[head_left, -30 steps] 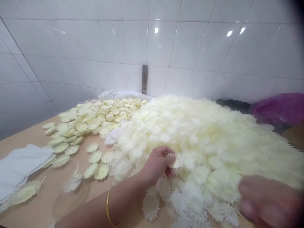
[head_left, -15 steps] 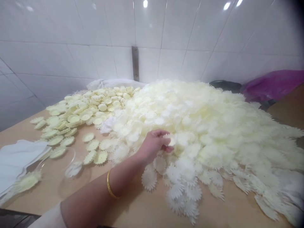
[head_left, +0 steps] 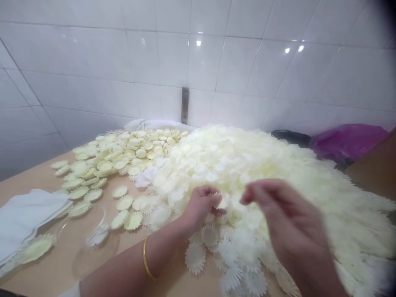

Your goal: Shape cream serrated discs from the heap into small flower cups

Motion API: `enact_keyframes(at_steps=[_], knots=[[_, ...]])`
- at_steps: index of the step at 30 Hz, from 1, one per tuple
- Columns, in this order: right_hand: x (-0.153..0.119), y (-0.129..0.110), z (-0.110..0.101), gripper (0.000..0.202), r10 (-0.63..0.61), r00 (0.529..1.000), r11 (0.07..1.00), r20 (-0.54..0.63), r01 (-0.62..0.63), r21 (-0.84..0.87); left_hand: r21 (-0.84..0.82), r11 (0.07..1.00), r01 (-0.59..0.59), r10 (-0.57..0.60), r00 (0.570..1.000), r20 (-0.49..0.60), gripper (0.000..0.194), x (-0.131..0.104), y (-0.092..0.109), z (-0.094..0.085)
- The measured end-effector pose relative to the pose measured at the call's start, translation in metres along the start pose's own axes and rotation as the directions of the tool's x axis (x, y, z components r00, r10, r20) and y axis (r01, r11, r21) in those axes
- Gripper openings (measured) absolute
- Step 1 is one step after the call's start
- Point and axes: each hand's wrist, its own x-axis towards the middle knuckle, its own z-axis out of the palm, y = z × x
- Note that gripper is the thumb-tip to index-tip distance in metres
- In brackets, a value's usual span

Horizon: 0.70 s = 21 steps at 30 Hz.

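Observation:
My left hand (head_left: 201,206), with a gold bangle on the wrist, pinches a pale scalloped flower disc (head_left: 220,201) between thumb and fingers. Facing it a short way to the right is my right hand (head_left: 287,222), blurred, its thumb and fingertips drawn together. Whether anything is between those fingertips is too blurred to tell. Beneath and behind both hands spreads a large heap of thin, cream-white, toothed flower petal discs (head_left: 216,152). Some loose discs (head_left: 195,258) lie at the heap's front edge, below my left hand.
Thicker stacked flower discs (head_left: 105,166) are piled to the left on the brown table (head_left: 133,255). White sheets (head_left: 31,210) lie at the left edge, near a clear round dish (head_left: 95,235). A purple bag (head_left: 349,140) and a dark object (head_left: 291,137) sit at the back right, before the tiled wall (head_left: 148,57).
My right hand has come into view from the lower right, close to the disc. My left hand still holds the disc. The view has tilted up, so everything sits lower.

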Motion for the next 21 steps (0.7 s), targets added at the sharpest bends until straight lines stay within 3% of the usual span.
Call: enact_keyframes(at_steps=[2,5,8,13,21], knots=[[0.009,0.013,0.017,0.015,0.046,0.983,0.998,0.178,-0.051,0.024,-0.005,0.999,-0.04,0.04,0.999,0.009,0.016,0.0,0.001,0.0],[0.013,0.038,0.039,0.016,-0.01,0.962,0.995,0.274,0.036,-0.088,0.017,0.996,-0.086,0.086,0.996,-0.02,0.013,0.001,0.001,-0.002],[0.014,0.054,0.049,0.014,-0.069,0.952,0.97,0.299,0.134,-0.204,0.025,0.991,-0.134,0.135,0.99,-0.047,0.016,0.004,0.0,-0.003],[0.014,0.06,0.052,0.015,-0.098,0.95,0.938,0.298,0.188,-0.291,0.046,0.981,-0.189,0.191,0.981,-0.028,0.018,0.005,-0.001,-0.004],[0.004,0.072,0.061,0.023,-0.231,0.917,0.838,0.325,0.357,-0.413,0.064,0.984,-0.164,0.167,0.984,-0.057,0.026,0.007,-0.007,-0.005]])
